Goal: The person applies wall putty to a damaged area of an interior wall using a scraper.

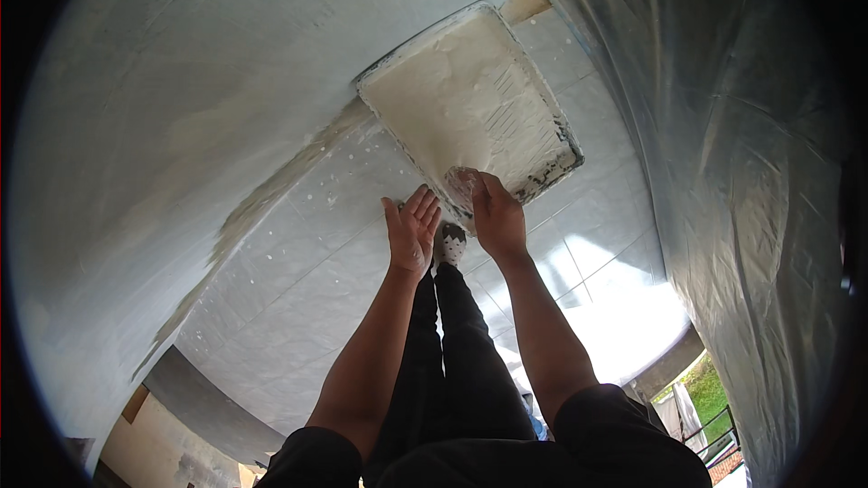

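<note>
A rectangular paint tray [452, 72] with a dark, paint-crusted rim stands on the floor ahead of me, holding cream-white paint. Over its near corner, my right hand [500, 220] is closed on a crumpled, translucent, whitish thing [464, 184], perhaps plastic; its exact kind cannot be made out. To the left of that corner, my left hand [416, 233] is open, palm turned up and fingers stretched out, with nothing in it. Whitish smears show on its palm. Slanted ridge marks show through the paint on the tray's right side.
A pale, patchy wall [181, 108] rises along the left. Clear plastic sheeting [741, 199] hangs down the right side. Paint specks dot the grey tiled floor [307, 253]. My foot in a patterned sock [451, 244] stands close to the tray's near corner.
</note>
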Demonstrator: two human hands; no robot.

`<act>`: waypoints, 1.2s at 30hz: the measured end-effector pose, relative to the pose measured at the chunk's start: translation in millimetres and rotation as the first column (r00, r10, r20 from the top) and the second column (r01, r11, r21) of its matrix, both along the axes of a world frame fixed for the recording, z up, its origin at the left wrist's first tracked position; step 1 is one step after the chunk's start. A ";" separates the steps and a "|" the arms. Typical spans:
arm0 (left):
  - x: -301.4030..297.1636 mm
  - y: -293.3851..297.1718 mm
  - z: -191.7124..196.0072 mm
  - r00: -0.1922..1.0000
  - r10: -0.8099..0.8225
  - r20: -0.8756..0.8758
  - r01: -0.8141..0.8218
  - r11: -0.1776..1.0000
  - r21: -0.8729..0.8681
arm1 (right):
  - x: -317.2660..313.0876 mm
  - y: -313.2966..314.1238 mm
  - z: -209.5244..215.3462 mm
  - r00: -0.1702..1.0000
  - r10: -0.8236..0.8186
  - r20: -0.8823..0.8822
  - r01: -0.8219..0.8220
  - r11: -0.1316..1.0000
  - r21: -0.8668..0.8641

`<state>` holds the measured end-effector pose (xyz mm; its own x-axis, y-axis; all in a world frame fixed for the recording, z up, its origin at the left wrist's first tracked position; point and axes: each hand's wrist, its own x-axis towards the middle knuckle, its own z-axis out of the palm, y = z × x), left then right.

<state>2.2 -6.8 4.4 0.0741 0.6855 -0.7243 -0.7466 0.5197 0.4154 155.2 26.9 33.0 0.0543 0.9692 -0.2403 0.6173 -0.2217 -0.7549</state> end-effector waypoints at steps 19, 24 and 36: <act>-0.9 -2.2 -1.9 1.000 0.000 -0.031 0.000 1.000 -0.004 | -6.4 15.5 4.8 0.998 0.025 -0.057 -0.033 0.990 -0.141; -1.2 -2.4 -2.6 0.999 -0.002 -0.050 0.002 1.000 -0.005 | -4.1 15.7 5.1 0.991 0.020 -0.135 -0.039 0.990 -0.138; -1.1 -6.0 -7.7 0.998 0.037 -0.043 -0.037 0.999 -0.001 | 34.6 35.8 -33.1 0.759 -0.215 -0.614 -0.087 0.902 -0.424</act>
<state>1.1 -12.7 -3.3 0.0178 0.6856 -0.7277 -0.7466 0.4932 0.4464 189.8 62.8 -0.1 -0.1976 0.7721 -0.6040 0.0013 -0.6160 -0.7878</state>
